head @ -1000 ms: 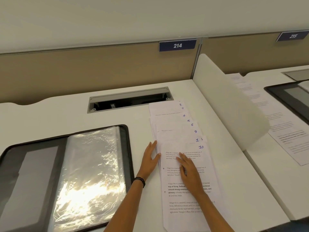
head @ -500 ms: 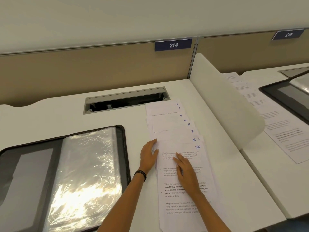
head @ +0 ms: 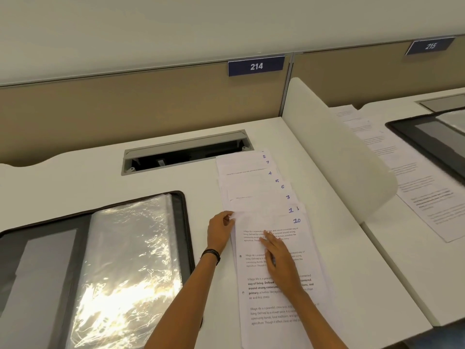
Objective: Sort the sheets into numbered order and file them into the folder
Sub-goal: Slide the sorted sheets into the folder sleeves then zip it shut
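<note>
Several white sheets (head: 254, 187) lie fanned on the desk, with handwritten blue numbers at their right corners. The nearest and topmost sheet, numbered 10 (head: 279, 306), carries printed paragraphs. My left hand (head: 219, 231) pinches the upper left corner of a sheet at the fan's left edge. My right hand (head: 281, 263) rests flat on sheet 10 with straight fingers. An open black folder (head: 183, 222) with shiny clear sleeves (head: 125, 260) lies on the desk to the left of the sheets.
A cable slot (head: 186, 151) is cut into the white desk (head: 75, 177) behind the sheets. A white divider panel (head: 334, 152) stands right of the fan. The neighbouring desk holds more printed sheets (head: 422, 197) and another black folder (head: 432, 142). A beige partition (head: 141, 102) closes the back.
My left hand has gone from lying flat beside the fan to curling its fingers onto a sheet's corner. The right hand stays on sheet 10.
</note>
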